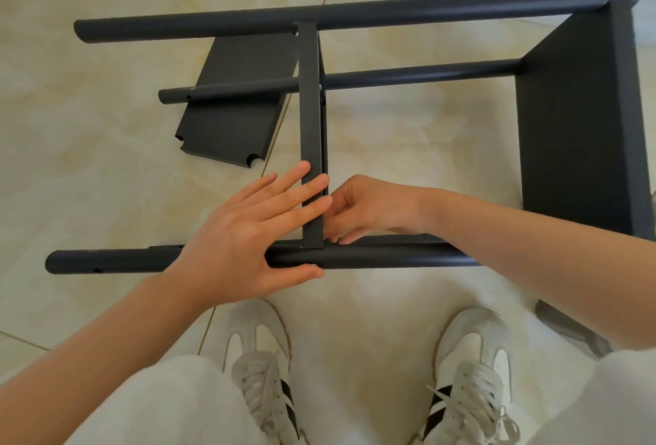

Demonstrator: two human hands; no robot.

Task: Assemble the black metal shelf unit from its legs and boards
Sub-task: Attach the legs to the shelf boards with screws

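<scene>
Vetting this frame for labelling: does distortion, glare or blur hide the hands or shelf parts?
Head view: wide-angle distortion bows the far leg; light is soft, with mild sheen on the floor; the left hand, right hand and middle board read clearly.

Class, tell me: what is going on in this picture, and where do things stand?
A person leans over a black shelf frame lying on its side on the tiled floor. The left hand lies flat across the middle board and near leg; the right hand has curled fingers at their joint. An end board is fitted; a loose board lies behind.
</scene>
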